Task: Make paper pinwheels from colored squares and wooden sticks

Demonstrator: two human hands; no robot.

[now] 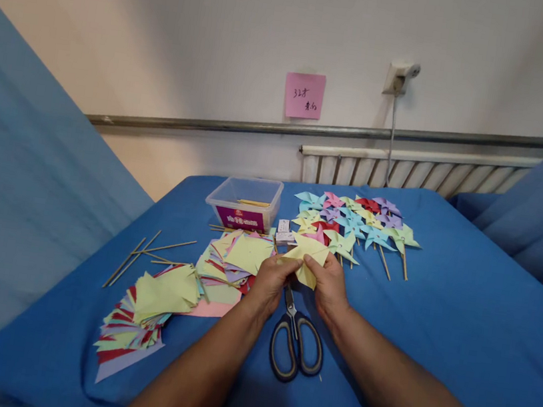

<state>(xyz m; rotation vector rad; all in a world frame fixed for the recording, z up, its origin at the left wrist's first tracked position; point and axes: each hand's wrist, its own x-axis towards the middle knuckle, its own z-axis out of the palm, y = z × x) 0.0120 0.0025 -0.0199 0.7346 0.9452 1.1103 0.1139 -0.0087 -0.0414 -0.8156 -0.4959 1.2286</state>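
I have the yellow paper pinched between both hands just above the scissors, over the blue cloth. Its long axis runs roughly left to right, tilting down to the right, with one corner pointing away from me. It is pale yellow, folded into angled flaps. My left hand pinches its left edge; my right hand pinches the lower right flap.

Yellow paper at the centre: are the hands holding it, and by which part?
Yes. Both hands hold the folded yellow paper above the scissors: the left hand pinches its left edge, and the right hand grips its lower right side.
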